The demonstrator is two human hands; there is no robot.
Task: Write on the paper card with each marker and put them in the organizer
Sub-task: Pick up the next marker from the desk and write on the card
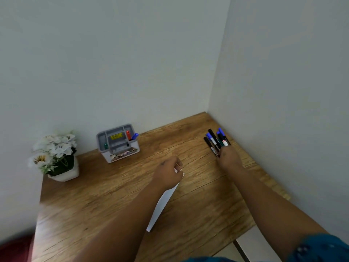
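1. Corner spot: a brown wood-grain desk [117,186] pushed against pale walls. Far left there's a white pot of fake white flowers [54,157].
2. Next over, the grey plastic desk organizer [118,143] already has a green, a red and a blue marker standing in it, so I'd say we're partway through.
3. Middle: the left hand [168,172] is curled, pinning the white paper card [163,203] on the desk.
4. Right: the right hand [229,157] reaches into the loose bunch of black and blue markers [216,140] near the wall; can't tell if the fingers have closed on one yet.
5. Next move, my guess: single out one marker, uncap, scribble.
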